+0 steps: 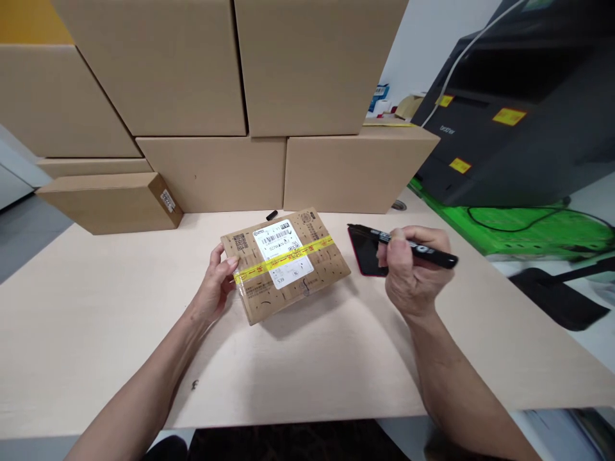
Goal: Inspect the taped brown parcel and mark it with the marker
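My left hand (218, 285) grips the left edge of a flat brown cardboard parcel (331, 262), thumb on top, holding it tilted above the table. A white shipping label (276, 238) and a band of yellow tape (254, 272) cross its upper face, which also carries dark pen marks. In my right hand (416, 272) is an uncapped black marker (427, 255), its tip pointing left, apart from the parcel. A black marker cap (271, 215) lies on the table behind the parcel. Partly hidden behind my right hand is a dark phone (368, 256) with a red edge.
Large cardboard boxes (216, 173) are stacked along the back of the pale table (307, 378). A flatter box (120, 203) stands at the left. To the right, a dark Brother printer (485, 134) sits above a green surface (480, 224), with a loose cable nearby.
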Tool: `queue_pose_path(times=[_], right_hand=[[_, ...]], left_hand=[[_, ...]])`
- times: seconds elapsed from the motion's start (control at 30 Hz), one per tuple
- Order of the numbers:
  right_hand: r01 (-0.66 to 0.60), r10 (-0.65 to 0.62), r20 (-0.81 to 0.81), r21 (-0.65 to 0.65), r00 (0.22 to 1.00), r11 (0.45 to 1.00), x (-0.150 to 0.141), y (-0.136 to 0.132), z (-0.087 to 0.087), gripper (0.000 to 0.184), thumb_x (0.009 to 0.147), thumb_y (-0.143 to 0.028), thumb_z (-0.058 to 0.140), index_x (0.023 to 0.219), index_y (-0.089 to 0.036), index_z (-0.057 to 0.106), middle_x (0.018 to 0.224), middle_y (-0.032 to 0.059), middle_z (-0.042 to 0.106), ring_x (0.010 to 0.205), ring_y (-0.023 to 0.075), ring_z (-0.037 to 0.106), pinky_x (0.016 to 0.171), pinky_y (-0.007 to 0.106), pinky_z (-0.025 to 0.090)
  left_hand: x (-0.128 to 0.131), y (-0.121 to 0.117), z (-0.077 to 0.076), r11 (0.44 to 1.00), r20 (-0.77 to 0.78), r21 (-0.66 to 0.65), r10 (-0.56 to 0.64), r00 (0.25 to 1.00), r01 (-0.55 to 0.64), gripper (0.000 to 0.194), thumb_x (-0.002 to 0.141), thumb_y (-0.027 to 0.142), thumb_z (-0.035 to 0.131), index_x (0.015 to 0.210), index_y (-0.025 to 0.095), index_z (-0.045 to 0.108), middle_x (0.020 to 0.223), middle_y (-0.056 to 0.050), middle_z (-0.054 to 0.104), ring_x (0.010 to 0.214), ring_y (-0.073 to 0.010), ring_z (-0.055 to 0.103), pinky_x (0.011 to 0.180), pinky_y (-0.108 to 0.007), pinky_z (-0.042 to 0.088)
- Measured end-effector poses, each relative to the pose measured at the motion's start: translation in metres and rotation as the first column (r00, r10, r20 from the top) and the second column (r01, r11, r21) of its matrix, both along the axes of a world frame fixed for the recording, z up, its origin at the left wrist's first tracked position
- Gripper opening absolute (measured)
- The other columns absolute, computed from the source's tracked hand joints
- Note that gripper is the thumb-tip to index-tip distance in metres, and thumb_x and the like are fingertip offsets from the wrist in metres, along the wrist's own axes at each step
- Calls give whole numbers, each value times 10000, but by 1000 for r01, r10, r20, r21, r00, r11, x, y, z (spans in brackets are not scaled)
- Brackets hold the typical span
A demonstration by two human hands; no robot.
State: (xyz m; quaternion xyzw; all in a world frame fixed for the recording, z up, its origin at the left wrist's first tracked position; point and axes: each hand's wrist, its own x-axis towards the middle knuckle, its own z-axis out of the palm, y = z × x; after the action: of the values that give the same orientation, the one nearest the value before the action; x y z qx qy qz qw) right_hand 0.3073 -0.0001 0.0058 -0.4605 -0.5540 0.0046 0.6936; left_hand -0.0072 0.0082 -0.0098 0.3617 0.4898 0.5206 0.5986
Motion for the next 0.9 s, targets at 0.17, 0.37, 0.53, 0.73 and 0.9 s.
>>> queue_pose_path(times=[0.17,0.37,0.53,0.73,0.9], right_hand=[[-38,220,437,-388,872,921,25,27,-28,221,1034,-270,541,1183,-234,701,1183,131,774,1099,270,752,1004,428,587],[73,555,568,-736,607,673,16,42,-57,469,884,-15,529,1267,-193,734,1251,141,735,1209,260,693,1037,364,561],[150,517,588,-737,622,659,18,41,-57,594,899,-16,500,1437,-201,671,1321,147,714,1267,278,653,1088,388,521],[530,215,663,-719,717,450,41,44,-44,743,1042,-500,537,1661,-110,405,1508,313,576,1399,495,541,1111,621,451],[586,186,631,-772,753,246,57,52,-48,947,967,-745,538,1662,-122,377,1474,330,599,1406,512,551,1075,604,466]], left_hand=[[-2,3,1,1000,60,-2,9,998,-9,855,562,606,981,1255,276,606,1280,-68,792,1211,-402,743,901,-461,625],[-4,6,0,1000,39,-18,10,999,-9,852,559,611,983,1258,280,625,1278,-61,790,1208,-396,746,905,-460,639],[-6,8,-3,999,20,-37,-15,1000,16,865,584,653,960,1291,276,635,1265,-78,788,1154,-380,761,780,-411,631],[-6,11,-5,997,50,-62,-50,998,53,916,589,699,957,1351,287,658,1270,-93,800,1165,-380,759,810,-429,626],[-7,17,-10,998,4,30,-53,999,53,777,649,698,935,1226,215,741,1192,-113,829,1170,-380,756,948,-449,580]])
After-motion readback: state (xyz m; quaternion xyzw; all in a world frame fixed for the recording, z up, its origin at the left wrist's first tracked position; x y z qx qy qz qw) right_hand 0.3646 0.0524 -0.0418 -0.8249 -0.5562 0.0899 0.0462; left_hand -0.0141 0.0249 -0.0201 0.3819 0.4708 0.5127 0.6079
